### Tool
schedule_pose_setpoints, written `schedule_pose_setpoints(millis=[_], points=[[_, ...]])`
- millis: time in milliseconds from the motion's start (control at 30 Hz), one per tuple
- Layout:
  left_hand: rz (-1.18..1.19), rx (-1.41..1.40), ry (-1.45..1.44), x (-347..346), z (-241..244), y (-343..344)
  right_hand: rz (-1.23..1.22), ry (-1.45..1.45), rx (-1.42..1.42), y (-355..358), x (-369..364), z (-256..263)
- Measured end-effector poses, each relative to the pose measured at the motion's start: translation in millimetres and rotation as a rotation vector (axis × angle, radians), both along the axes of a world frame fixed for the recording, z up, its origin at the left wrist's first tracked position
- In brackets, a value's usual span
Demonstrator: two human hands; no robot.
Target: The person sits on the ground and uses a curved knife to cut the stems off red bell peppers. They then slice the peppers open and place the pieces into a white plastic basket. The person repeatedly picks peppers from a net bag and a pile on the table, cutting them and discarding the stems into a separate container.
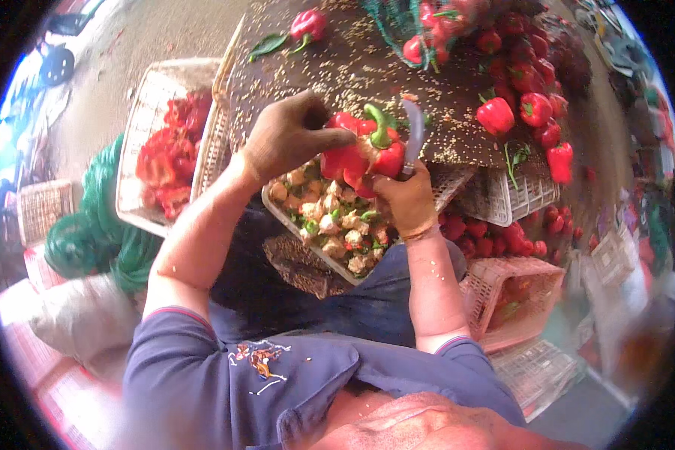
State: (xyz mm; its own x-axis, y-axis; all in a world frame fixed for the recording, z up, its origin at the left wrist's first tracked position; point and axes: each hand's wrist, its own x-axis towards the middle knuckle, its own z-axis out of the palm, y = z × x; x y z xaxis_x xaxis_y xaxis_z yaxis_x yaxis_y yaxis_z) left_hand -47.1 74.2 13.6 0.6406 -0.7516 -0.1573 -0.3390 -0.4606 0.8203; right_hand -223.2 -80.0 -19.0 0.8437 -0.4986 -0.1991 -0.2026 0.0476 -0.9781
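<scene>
A red bell pepper (343, 160) with a thick green stem is between my hands, over a crate (309, 247) of cut-out pepper cores (337, 222). Its flesh looks split beside the stem, where pale inner tissue shows. My left hand (292, 132), seemingly in a stained thin glove, grips the pepper from the left, thumb across its top. My right hand (408, 202) holds a small knife with a curved blade (414, 132) pointing away from me. The thumb and fingers of that hand also press against the pepper's near right side. The knife's handle is mostly hidden in the palm.
Scattered seeds cover the dark tabletop (349, 62). Whole red peppers (534, 109) heap at the right, beside a green mesh bag (399, 28). Left stands a white plastic crate (140, 140) of opened red peppers (166, 157). A tipped pink crate (517, 270) lies at my right.
</scene>
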Motion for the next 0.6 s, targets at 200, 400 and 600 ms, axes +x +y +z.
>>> schedule_pose_setpoints(millis=[200,400,600], points=[[0.166,-0.212,0.581,-47.7,-12.5,-14.8,-0.105,-0.058,0.130,0.0,7.2,-26.3],[0.212,-0.180,0.824,-44.5,-25.1,-50.7,-0.155,0.000,-0.372,9.3,13.9,-22.2],[0.060,-0.374,1.111,-40.6,-22.8,-47.1,-0.118,-0.118,-0.307,16.7,16.8,-18.9]])
